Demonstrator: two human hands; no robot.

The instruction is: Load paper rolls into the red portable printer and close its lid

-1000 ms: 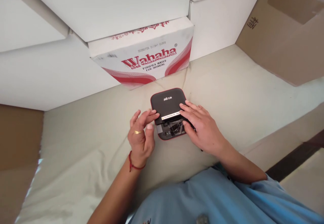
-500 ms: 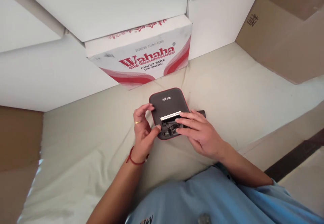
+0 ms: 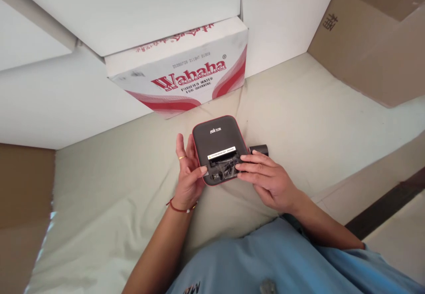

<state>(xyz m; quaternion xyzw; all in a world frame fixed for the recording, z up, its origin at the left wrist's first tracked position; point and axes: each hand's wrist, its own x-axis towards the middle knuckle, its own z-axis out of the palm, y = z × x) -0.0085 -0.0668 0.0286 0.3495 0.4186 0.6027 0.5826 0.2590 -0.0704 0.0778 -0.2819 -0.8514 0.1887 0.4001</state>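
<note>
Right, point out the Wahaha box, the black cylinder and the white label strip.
Wahaha box (image 3: 189,79), head view: printed front.
Black cylinder (image 3: 260,149), head view: its side.
White label strip (image 3: 221,153), head view: its middle.

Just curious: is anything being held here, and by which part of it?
The black case, by its left edge near the front corner, left hand's thumb on top. The right hand's fingers lie over its right edge; whether they grip is unclear.

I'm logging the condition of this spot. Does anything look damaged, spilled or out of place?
Only minor things: the Wahaha carton has grey smudges near its front's upper left corner, likely scuffs, and the cloth is wrinkled at lower left. No spill shows, and the black device has no visible damage.
</note>
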